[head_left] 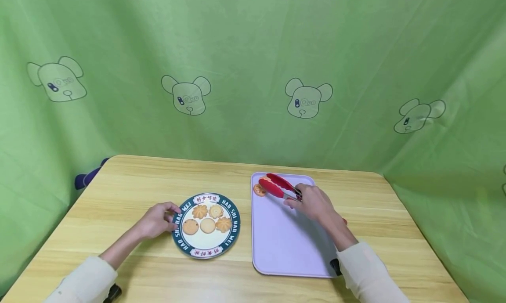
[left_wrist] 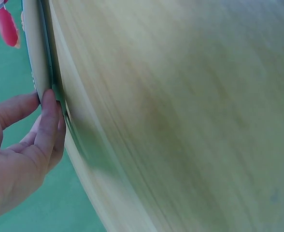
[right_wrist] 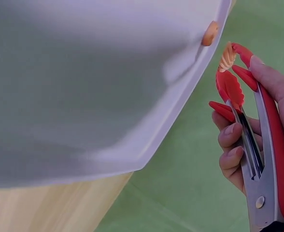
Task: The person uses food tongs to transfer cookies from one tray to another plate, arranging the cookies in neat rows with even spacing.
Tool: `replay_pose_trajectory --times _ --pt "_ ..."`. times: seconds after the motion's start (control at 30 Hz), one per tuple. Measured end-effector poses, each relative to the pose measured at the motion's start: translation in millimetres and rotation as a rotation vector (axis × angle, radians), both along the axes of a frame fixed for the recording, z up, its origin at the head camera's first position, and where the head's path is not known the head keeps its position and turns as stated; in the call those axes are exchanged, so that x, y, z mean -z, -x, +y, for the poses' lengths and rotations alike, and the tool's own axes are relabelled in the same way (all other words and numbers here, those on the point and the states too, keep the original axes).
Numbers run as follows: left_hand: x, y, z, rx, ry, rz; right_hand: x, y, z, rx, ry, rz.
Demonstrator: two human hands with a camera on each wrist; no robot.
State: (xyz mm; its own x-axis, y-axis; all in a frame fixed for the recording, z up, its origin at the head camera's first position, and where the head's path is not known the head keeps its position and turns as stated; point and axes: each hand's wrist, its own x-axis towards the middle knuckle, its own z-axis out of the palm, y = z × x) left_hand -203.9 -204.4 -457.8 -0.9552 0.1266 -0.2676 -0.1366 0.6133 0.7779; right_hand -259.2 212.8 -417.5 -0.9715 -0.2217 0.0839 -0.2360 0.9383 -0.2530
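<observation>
My left hand (head_left: 156, 219) pinches the left rim of a round plate (head_left: 205, 243) with a dark green lettered border. Several cookies lie on it, round ones and flower-shaped ones. Seen edge-on in the left wrist view, the plate (left_wrist: 37, 53) sits between thumb and fingers. Over the far end of a lilac tray (head_left: 284, 237), my right hand (head_left: 315, 201) grips metal tongs with red tips (head_left: 270, 189). A ridged cookie (right_wrist: 227, 58) is between the tips, raised off the tray in the right wrist view. Another cookie (head_left: 259, 190) lies at the tray's far left corner.
Plate and tray stand side by side on a wooden table (head_left: 158, 180), a strip of bare wood between them. A green curtain (head_left: 245, 131) with bear-head drawings hangs behind and around the table. Something purple (head_left: 88, 176) shows beyond the left edge.
</observation>
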Motion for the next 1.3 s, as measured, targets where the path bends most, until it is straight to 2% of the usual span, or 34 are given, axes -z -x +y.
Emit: replay_pose_trajectory --times 0.43,0.67,1.03,1.3 --pt "-0.1 -0.4 -1.4 0.014 -0.011 0.023 -13.4 -30.2 -37 -0.145 0.004 0.054" --pt "-0.2 -0.5 -1.6 0.018 0.000 0.023 -15.0 -45.8 -59 -0.212 -0.025 0.094" --pt "0.1 0.7 -0.9 0.002 0.002 0.008 -12.7 -63.0 -87 -0.297 -0.038 0.058" --pt "-0.2 0.8 -0.3 -0.002 -0.001 0.001 -2.7 -72.6 -100 -0.381 0.035 -0.042"
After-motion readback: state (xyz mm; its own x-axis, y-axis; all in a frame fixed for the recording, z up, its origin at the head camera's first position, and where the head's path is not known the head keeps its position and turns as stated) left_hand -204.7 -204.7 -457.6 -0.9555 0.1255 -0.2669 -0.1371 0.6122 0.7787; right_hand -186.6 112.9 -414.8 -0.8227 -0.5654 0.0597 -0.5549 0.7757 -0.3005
